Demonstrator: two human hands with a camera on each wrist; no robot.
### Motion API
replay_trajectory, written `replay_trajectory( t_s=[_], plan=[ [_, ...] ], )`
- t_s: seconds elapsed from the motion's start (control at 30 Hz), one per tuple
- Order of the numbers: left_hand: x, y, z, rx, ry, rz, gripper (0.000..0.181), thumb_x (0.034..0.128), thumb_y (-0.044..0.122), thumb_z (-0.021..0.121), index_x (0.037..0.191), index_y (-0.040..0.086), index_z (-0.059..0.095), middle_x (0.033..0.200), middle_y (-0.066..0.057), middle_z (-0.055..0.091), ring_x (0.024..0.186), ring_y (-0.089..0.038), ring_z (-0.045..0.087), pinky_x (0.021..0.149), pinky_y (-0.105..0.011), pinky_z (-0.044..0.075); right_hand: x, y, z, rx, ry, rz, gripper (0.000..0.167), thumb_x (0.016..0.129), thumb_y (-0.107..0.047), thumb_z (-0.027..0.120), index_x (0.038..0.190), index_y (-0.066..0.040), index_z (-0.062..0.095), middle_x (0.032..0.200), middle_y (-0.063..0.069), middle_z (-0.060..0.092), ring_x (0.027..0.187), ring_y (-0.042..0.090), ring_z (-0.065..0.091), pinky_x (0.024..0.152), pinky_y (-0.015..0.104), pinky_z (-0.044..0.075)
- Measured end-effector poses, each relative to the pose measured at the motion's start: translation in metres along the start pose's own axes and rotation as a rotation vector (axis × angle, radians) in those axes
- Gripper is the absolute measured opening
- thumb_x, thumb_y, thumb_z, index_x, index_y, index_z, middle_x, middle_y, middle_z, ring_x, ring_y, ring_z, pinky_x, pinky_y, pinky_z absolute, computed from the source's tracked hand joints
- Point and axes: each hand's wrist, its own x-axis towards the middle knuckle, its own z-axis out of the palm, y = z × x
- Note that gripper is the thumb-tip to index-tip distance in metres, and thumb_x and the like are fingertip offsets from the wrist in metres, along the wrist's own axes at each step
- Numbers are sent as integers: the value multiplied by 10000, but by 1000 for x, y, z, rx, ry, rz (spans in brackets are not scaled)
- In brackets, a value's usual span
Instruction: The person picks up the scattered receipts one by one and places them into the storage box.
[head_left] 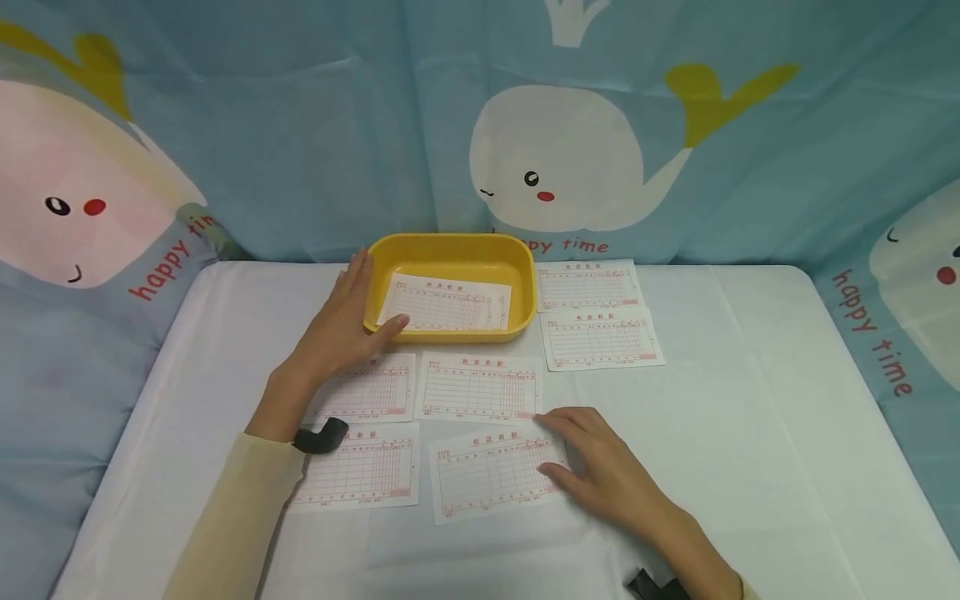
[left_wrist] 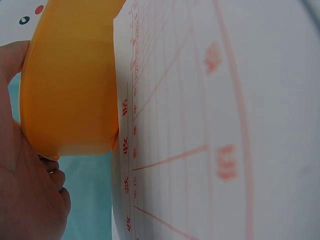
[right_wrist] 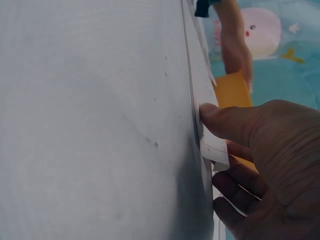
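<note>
A yellow plastic tray (head_left: 461,337) stands at the back of the table with printed receipt slips (head_left: 446,305) lying inside. My left hand (head_left: 333,329) holds its left end, thumb over the front rim and fingers along the side wall. In the left wrist view that hand (left_wrist: 30,165) is beside the tray's orange-looking wall (left_wrist: 75,85). At the front, my right hand (head_left: 615,471) pinches the right edge of a slightly turned receipt slip (head_left: 483,479). The right wrist view shows the paper edge (right_wrist: 214,150) curling up between thumb and fingers.
Flat on the white-covered table (head_left: 750,417) lie more receipt slips: one (head_left: 478,387) before the tray, two at left, partly under the left arm, and two at right (head_left: 602,340). A blue whale-print cloth (head_left: 300,150) hangs behind and at the sides.
</note>
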Motion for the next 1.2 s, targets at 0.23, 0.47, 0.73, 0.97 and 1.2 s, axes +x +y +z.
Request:
replay_trajectory(
  t_s=[0.23,0.47,0.73,0.97,1.2],
  plan=[
    [0,0,0,-2,1,6,1110,971,743,529,1700,214,-120,1797,43,-136,1693,-308,-24,1343,-626,122,-3,-4,4,15,40,-1,541,863,-214,886,1369,-182,695,1260,-97,655,1229,93,586,1016,354,555],
    [-1,-1,-2,-6,8,34,1104,989,697,545,1702,148,-96,1803,-12,-115,1692,-311,-34,1364,-568,81,-7,-6,10,50,124,-88,488,852,-87,865,1302,-216,728,1158,-149,709,1087,76,641,935,299,539],
    [1,-2,0,-13,11,34,1115,976,724,543,1703,179,-103,1802,9,-117,1691,-325,-20,1353,-598,112,-9,-7,13,77,144,-100,431,851,-43,857,1234,-217,761,1120,-155,774,1021,77,709,895,268,573],
    [-1,-2,-1,-12,11,34,1103,982,715,542,1701,183,-104,1802,14,-118,1693,-303,-27,1362,-574,97,-10,-8,11,184,131,-93,321,872,-41,845,1158,-163,763,1091,-104,788,978,32,737,939,85,515],
    [-1,0,-2,-8,-1,24,1109,979,719,538,1700,179,-109,1800,17,-126,1693,-290,-37,1365,-566,88,-12,-7,10,314,118,-45,228,888,-32,833,1025,-200,761,936,-110,757,796,-20,635,733,152,562]
  ],
)
